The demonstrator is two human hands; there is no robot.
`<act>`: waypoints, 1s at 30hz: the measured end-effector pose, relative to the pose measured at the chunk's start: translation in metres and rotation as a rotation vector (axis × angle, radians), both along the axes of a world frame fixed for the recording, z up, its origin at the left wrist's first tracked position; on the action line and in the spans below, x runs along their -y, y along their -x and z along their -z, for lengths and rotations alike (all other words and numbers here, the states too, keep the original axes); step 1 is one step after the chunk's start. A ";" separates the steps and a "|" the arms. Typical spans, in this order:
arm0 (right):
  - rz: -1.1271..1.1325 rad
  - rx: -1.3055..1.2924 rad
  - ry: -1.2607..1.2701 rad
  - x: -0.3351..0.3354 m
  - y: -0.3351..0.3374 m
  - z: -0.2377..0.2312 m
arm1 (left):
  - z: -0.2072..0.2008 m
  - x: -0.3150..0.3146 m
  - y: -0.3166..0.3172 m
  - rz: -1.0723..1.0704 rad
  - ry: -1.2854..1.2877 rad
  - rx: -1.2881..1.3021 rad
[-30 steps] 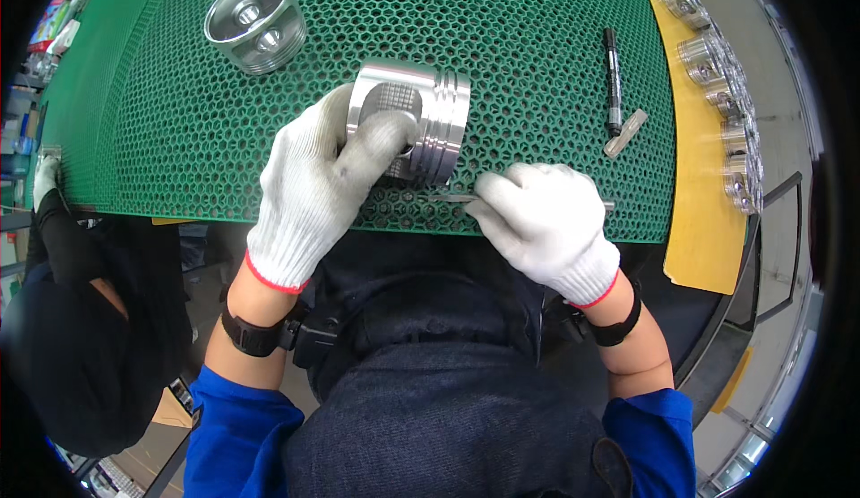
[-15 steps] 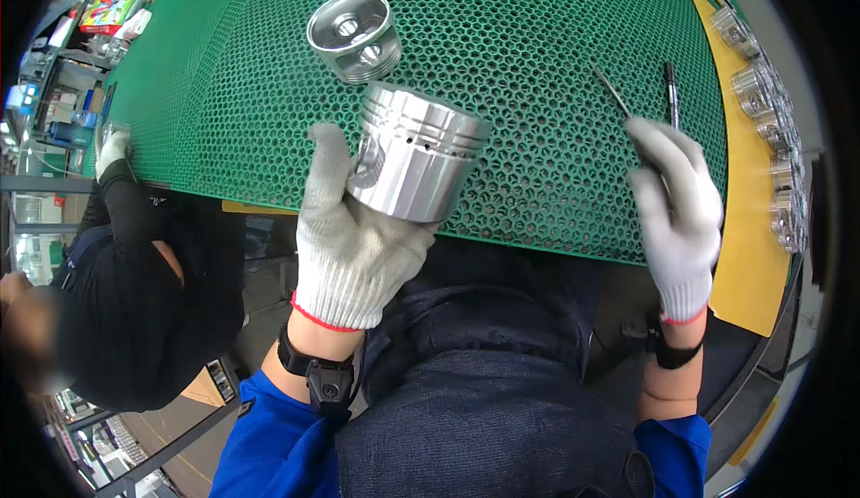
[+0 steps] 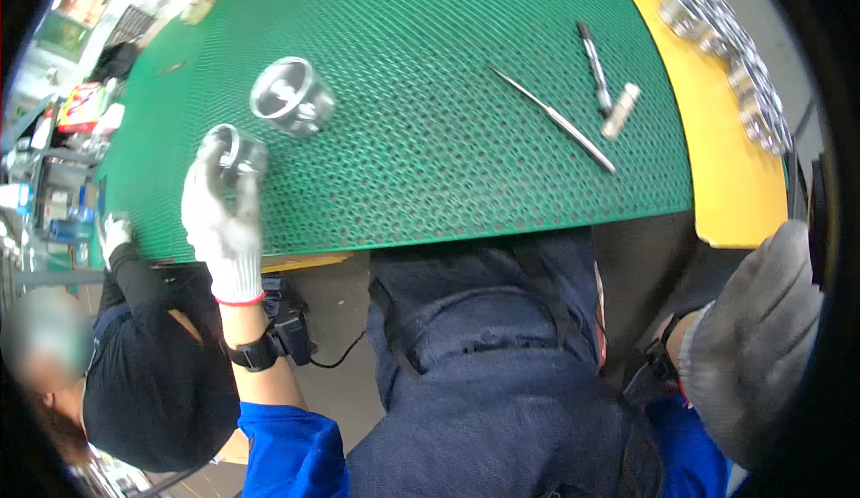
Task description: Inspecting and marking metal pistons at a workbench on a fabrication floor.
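My left hand (image 3: 222, 216), in a white knit glove with a red cuff edge, grips a shiny metal piston (image 3: 248, 158) at the left part of the green mat (image 3: 430, 158). Its fingers wrap the piston's side. Just beyond stands a second piston (image 3: 305, 113), hollow end up and tilted toward the left in view. At the lower right, my gloved right hand (image 3: 757, 346) is raised close to the camera, large and blurred, and its fingers cannot be made out. A thin pointed metal tool (image 3: 560, 122) lies on the mat.
A black-and-silver pen-like tool (image 3: 594, 64) and a short whitish cylinder (image 3: 621, 111) lie right of the pointed tool. Several more pistons (image 3: 761, 113) line the yellow board (image 3: 730, 193) at the right. To the left sits another person (image 3: 161, 364), a gloved hand at the mat's edge.
My left hand has carried the piston left and set it low beside the other one. My right hand has left the pointed tool and come up at the lower right. The view has shifted.
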State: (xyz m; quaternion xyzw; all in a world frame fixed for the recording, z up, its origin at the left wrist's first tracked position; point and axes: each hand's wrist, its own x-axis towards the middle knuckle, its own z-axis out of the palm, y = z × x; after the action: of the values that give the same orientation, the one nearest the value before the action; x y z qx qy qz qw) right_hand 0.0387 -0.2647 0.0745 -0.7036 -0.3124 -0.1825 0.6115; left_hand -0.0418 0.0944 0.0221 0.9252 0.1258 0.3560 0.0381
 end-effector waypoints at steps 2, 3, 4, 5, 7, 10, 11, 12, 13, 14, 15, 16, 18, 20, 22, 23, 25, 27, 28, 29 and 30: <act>0.042 -0.062 -0.003 0.013 0.012 0.000 | 0.002 0.024 -0.007 0.123 -0.003 0.106; 0.066 -0.082 -0.017 0.026 0.018 0.002 | 0.000 0.038 -0.011 0.184 -0.023 0.093; 0.103 -0.102 -0.025 0.024 0.015 0.000 | -0.001 0.051 -0.014 0.259 -0.037 0.081; 0.144 -0.117 -0.033 0.032 0.012 -0.001 | 0.002 0.067 -0.019 0.300 0.044 0.044; 0.216 -0.106 -0.047 0.055 0.022 -0.007 | 0.007 0.088 -0.025 0.353 0.114 0.024; 0.340 -0.037 -0.037 0.109 0.017 -0.034 | 0.024 0.088 -0.023 0.363 0.154 -0.010; 0.375 0.170 0.563 0.127 -0.004 -0.049 | 0.038 0.083 -0.023 0.368 0.213 0.008; 0.425 -0.062 0.685 0.141 -0.018 -0.047 | 0.045 0.080 -0.021 0.357 0.175 -0.018; 0.516 -0.197 0.760 0.166 -0.032 -0.038 | 0.047 0.081 -0.021 0.359 0.129 -0.011; 0.590 -0.242 0.790 0.200 -0.045 -0.024 | 0.045 0.083 -0.020 0.361 0.104 -0.012; 0.662 -0.271 0.822 0.237 -0.052 -0.017 | 0.050 0.084 -0.022 0.359 0.077 -0.010; 0.692 -0.266 0.829 0.269 -0.057 -0.013 | 0.051 0.084 -0.024 0.350 0.038 -0.014; 0.839 -0.309 0.882 0.312 -0.074 -0.006 | 0.052 0.087 -0.028 0.338 0.035 -0.020; 0.852 -0.335 0.947 0.327 -0.100 -0.009 | 0.052 0.088 -0.030 0.311 0.014 -0.035; 0.846 -0.354 1.012 0.338 -0.133 -0.011 | 0.052 0.088 -0.028 0.289 0.012 -0.079; 0.828 -0.321 1.086 0.343 -0.149 -0.014 | 0.051 0.090 -0.029 0.289 0.007 -0.090; 0.820 -0.241 1.166 0.349 -0.181 -0.015 | 0.049 0.092 -0.032 0.283 -0.007 -0.094; 0.827 -0.219 1.185 0.347 -0.211 -0.014 | 0.051 0.094 -0.033 0.268 0.002 -0.095; 0.840 -0.205 1.219 0.348 -0.226 -0.014 | 0.051 0.094 -0.033 0.257 -0.009 -0.092; 0.815 -0.194 1.316 0.357 -0.247 -0.006 | 0.050 0.094 -0.033 0.252 -0.015 -0.105; 0.806 -0.187 1.308 0.355 -0.256 -0.004 | 0.050 0.094 -0.033 0.247 -0.019 -0.120</act>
State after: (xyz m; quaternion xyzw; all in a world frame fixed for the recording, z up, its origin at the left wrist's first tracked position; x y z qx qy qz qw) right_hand 0.2950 -0.6194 0.0788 -0.9936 -0.0235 -0.1092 -0.0183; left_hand -0.0086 0.0002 -0.0278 0.9536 0.0096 0.2936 0.0651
